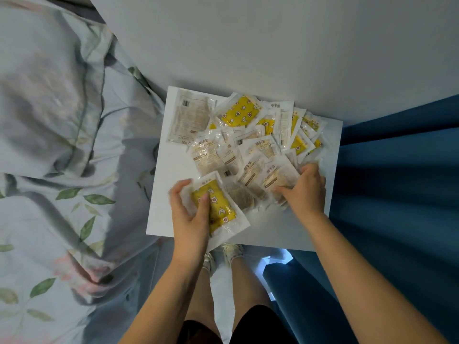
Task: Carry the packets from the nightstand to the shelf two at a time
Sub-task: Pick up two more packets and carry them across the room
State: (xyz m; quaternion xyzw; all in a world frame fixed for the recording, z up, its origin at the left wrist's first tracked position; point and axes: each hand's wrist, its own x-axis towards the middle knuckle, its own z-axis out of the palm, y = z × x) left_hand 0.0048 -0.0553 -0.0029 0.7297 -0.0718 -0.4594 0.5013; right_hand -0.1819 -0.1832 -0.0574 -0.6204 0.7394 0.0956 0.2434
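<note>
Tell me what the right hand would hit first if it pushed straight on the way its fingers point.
Probably the beige packet its fingers already curl onto; beyond that, the rest of the packet pile. The right hand points up-left; depth is unclear.

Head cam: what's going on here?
A person stands at a white nightstand covered with a pile of clear plastic packets, some yellow-patterned, some beige. The left hand grips a yellow-patterned packet at the near edge. The right hand grips a beige packet in the pile. No shelf is in view.
</note>
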